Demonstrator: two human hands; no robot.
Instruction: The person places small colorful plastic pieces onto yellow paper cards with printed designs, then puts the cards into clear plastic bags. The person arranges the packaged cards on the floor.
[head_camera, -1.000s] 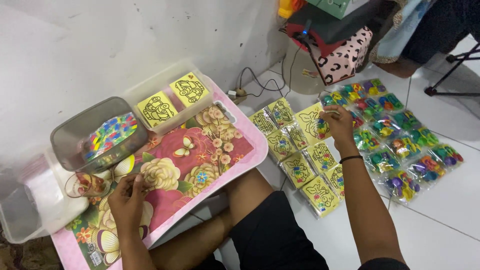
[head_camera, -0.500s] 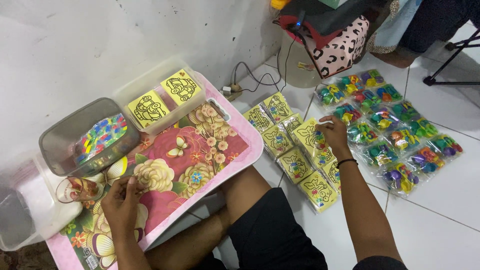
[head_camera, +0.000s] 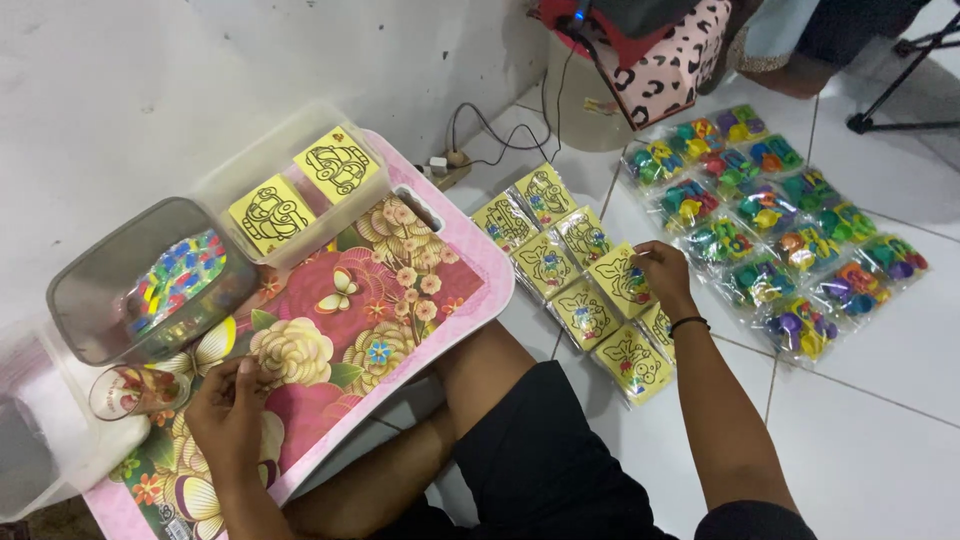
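Yellow card packet (head_camera: 622, 280) lies on the floor tiles among its row of like packets, w/ the right hand (head_camera: 662, 272) now pinching its edge, having slid inward from the toy bags (head_camera: 790, 235) a sec ago. Left hand (head_camera: 228, 410) rests on the floral tray (head_camera: 400, 300) near a small cup (head_camera: 125, 392), fingers curled, prob. holding nothing.

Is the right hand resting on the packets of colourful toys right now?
No, the right hand lies on a yellow picture packet on the floor, while the colourful toy packets lie apart, farther to its right.
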